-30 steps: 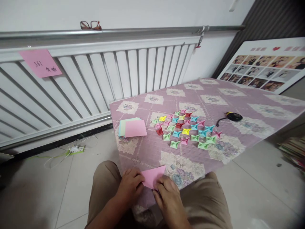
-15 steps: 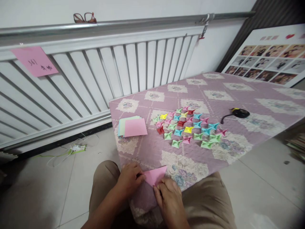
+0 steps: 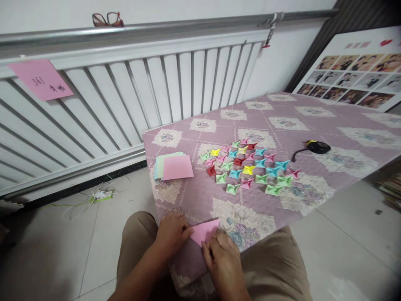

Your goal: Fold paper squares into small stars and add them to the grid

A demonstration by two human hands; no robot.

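A pink sheet (image 3: pixel 204 230), folded into a triangle, lies at the near edge of the cloth-covered table (image 3: pixel 200 205). My left hand (image 3: pixel 173 230) grips its left corner, fingers bent together. My right hand (image 3: pixel 222 250) pinches the lower point with thumb and fingers. Beyond my left hand lies a stack of square papers, a pink sheet (image 3: pixel 178 166) on top and green and blue ones showing at the left. Several small folded paper pieces in red, yellow, blue, green and pink, one of them yellow (image 3: pixel 248 170), stand in rows mid-table.
A black corded object (image 3: pixel 318 147) rests on the right of the table. Behind it leans a photo board (image 3: pixel 354 79). A white radiator (image 3: pixel 175 83) and a pipe with glasses (image 3: pixel 108 20) run along the wall. A power strip (image 3: pixel 102 195) lies on the floor.
Both hands stay on the pink triangle, with the left fingertips slightly farther right at its corner. The view has shifted slightly.
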